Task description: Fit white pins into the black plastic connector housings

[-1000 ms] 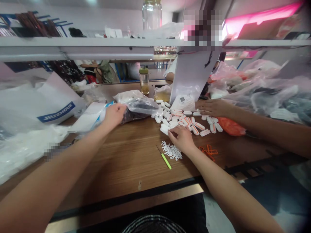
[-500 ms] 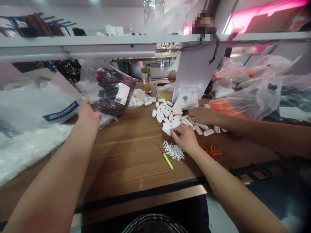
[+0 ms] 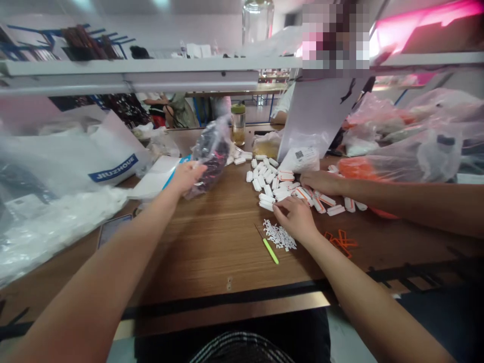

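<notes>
My left hand (image 3: 191,176) is closed on a clear plastic bag (image 3: 212,156) with dark, pink-flecked contents, held up above the table's left part. My right hand (image 3: 298,217) lies with its fingers loosely stretched on the near edge of a pile of small white plastic pieces (image 3: 268,176), some with orange strips. Just left of that wrist are tiny white parts (image 3: 279,235) in a heap. Beside them lies a thin pick with a green handle (image 3: 270,251). Orange rectangular loops (image 3: 342,243) are right of my forearm.
Another person's hand (image 3: 321,182) reaches into the pile from the right. A white JIUZHOUE bag (image 3: 113,146) and a phone (image 3: 113,229) are on the left. Behind the pile stand a bottle (image 3: 238,126) and a labelled bag (image 3: 300,159). Plastic bags (image 3: 408,146) crowd the right.
My left hand has swung the bag to the right, turning it and uncovering a white and blue packet and the phone. My right hand stays at the pile. The view has shifted slightly.
</notes>
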A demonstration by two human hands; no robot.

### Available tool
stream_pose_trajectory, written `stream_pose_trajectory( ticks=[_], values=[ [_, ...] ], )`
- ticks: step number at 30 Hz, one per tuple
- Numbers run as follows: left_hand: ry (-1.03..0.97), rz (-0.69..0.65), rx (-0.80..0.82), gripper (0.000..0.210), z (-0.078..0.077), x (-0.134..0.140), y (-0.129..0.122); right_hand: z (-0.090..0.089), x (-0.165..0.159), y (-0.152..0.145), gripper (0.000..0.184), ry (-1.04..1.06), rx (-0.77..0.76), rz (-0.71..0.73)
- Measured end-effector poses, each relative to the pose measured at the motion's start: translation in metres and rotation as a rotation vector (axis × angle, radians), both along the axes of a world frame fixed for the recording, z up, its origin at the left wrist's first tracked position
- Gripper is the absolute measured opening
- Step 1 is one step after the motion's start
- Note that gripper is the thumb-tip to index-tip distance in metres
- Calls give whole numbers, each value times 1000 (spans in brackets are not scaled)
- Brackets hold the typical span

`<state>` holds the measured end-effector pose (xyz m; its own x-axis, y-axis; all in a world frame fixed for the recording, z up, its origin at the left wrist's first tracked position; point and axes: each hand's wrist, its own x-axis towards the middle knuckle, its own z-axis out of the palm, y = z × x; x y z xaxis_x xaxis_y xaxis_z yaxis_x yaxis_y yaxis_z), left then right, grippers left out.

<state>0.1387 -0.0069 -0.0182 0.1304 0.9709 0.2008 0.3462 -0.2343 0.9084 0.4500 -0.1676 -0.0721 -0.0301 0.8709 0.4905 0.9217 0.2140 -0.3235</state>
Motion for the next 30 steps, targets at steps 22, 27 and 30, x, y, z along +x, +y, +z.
stream_pose_trajectory(
  ticks=[22, 27, 30],
  values=[
    [1162, 67, 154, 54, 5, -93, -18, -5, 6, 4, 23, -33, 42, 44],
    [1225, -85, 88, 61, -12, -107, -28, -5, 5, 4, 22, -31, 22, 48],
    [1262, -37, 116, 53, -17, -109, -32, -5, 5, 4, 22, -35, 16, 38]
  ],
)
